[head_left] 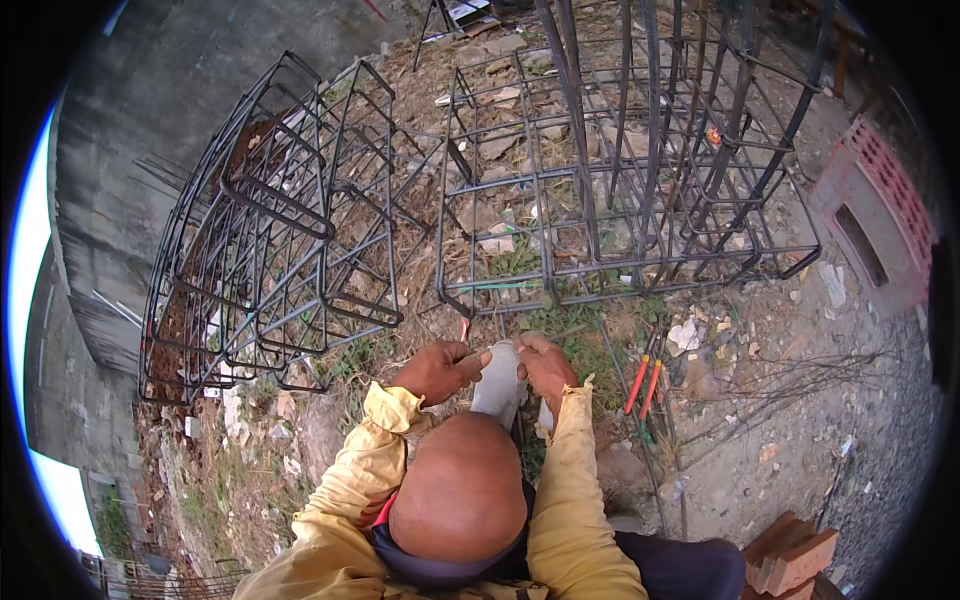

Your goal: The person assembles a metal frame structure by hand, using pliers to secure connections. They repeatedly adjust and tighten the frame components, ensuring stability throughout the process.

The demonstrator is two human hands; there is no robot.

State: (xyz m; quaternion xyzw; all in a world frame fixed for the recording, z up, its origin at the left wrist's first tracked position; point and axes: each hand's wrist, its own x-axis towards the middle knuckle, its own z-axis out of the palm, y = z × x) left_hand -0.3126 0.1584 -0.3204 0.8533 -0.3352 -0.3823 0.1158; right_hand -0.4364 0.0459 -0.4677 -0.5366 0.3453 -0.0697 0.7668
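My left hand (440,370) and my right hand (548,367) are on either side of a grey shoe (496,385), just beyond my raised bare knee (458,490). Both have their fingers bent in a pinch close to the shoe's front. Whatever is between the fingertips is too small to make out. Yellow sleeves cover both forearms. To the right of my right hand, pliers with red-orange handles (643,386) lie on the ground. Beyond my hands, a rebar mat (545,285) has its near edge a short way off.
Stacked bent rebar cages (270,240) stand at left, before a grey concrete wall (120,200). Upright bars (650,130) rise from the mat. A pinkish block with a slot (865,225) lies at right. Thin wires (790,390) spread over rubble; bricks (790,560) sit lower right.
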